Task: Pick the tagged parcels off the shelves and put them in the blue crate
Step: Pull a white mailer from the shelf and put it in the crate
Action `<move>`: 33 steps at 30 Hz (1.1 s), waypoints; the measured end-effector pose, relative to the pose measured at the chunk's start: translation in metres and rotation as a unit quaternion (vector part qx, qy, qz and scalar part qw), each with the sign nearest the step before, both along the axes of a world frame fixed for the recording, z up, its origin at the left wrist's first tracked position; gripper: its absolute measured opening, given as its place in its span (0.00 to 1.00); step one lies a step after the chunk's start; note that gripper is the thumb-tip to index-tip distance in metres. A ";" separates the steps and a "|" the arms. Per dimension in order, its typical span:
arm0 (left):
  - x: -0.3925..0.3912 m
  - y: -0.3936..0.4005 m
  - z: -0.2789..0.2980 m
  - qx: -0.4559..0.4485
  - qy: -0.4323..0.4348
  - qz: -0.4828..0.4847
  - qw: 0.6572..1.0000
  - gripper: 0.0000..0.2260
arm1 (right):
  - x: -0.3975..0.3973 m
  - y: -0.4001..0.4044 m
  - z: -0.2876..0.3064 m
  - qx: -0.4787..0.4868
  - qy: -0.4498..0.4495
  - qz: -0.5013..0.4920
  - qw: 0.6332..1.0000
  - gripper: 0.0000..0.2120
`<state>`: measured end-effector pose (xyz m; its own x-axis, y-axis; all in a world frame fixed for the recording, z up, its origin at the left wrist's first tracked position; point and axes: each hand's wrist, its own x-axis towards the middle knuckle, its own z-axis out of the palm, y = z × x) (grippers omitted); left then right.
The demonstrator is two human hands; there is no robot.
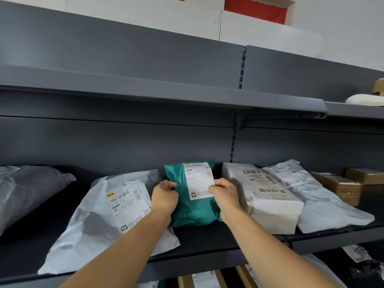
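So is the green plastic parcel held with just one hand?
No, both hands, left and right, grip the green plastic parcel.

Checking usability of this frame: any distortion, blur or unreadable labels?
Head view: wide-angle lens bows the upper shelf edge; the green parcel is fairly sharp and reads E018, finer label print smears; shelf interior is dim, without harsh glare.

On the middle shelf (207, 242) lie one teal parcel (193, 210), four grey or white poly mailers — and one white wrapped box (268, 196), plus two brown cartons (340, 186). Two hands.
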<state>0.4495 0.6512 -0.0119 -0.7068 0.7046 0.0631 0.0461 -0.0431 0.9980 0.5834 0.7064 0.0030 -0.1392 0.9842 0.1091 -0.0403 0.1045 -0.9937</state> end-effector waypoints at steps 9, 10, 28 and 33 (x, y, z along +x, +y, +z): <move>0.010 0.002 0.002 -0.095 0.033 -0.009 0.995 0.21 | -0.003 0.004 -0.004 -0.049 -0.081 0.009 0.995 0.15; 0.012 0.002 0.004 -0.114 0.082 0.003 0.990 0.24 | -0.004 0.002 -0.001 -0.040 -0.087 0.012 0.995 0.17; 0.148 0.052 0.035 -0.085 -0.002 -0.238 0.968 0.26 | 0.132 0.073 0.071 0.044 -0.262 -0.084 0.960 0.14; 0.151 0.063 0.029 -0.111 -0.062 -0.236 0.964 0.29 | 0.149 0.078 0.056 -0.008 -0.287 -0.024 0.957 0.15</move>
